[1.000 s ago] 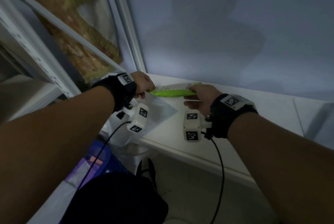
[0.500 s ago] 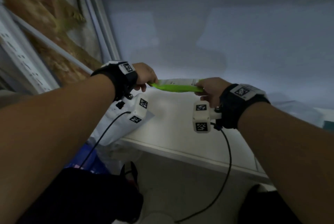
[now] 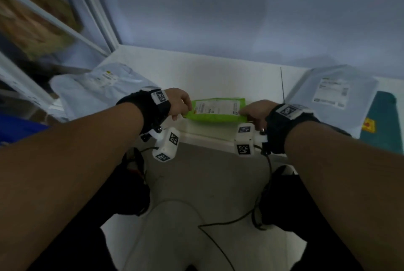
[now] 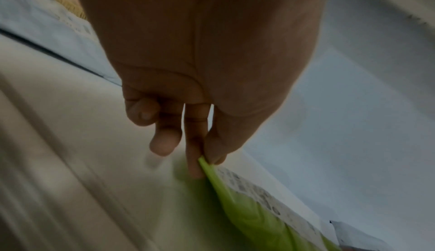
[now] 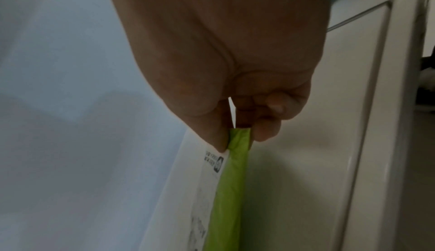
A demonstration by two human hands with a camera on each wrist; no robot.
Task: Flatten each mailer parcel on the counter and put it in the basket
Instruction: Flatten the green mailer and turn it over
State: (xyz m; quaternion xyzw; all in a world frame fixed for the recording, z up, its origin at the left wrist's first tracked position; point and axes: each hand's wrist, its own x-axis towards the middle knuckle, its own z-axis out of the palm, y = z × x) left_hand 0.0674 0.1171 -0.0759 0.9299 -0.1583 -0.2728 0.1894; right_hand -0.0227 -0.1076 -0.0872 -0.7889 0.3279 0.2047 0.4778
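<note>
We are working over a white tabletop (image 3: 218, 74) that runs along a pale wall, and three mailers show on or above it. The largest is a grey mailer (image 3: 332, 93) lying at the right end, label up and looking fairly flat. A second, white mailer (image 3: 98, 89) sits at the left end, puffier and creased, partly overhanging the edge. Neither has reached the basket, and we cannot see the basket clearly from here; a blue shape low on the left may be it, but we would not swear to that. So by our reckoning most of the task is left: at least these two parcels plus the one in hand.

That one is the small green mailer (image 3: 215, 111), held near the front edge of the tabletop with its white label facing up. It is stretched between our two hands. Our left hand (image 3: 177, 102) has its grip pinched on the left end, thumb against fingertip (image 4: 195, 169) on the corner of the plastic. Our right hand (image 3: 255, 111) pinches the right end between thumb and curled fingers (image 5: 266, 130). The mailer spans the gap between both grips, its green edge drawn taut; whether it touches the tabletop we cannot tell.
</note>
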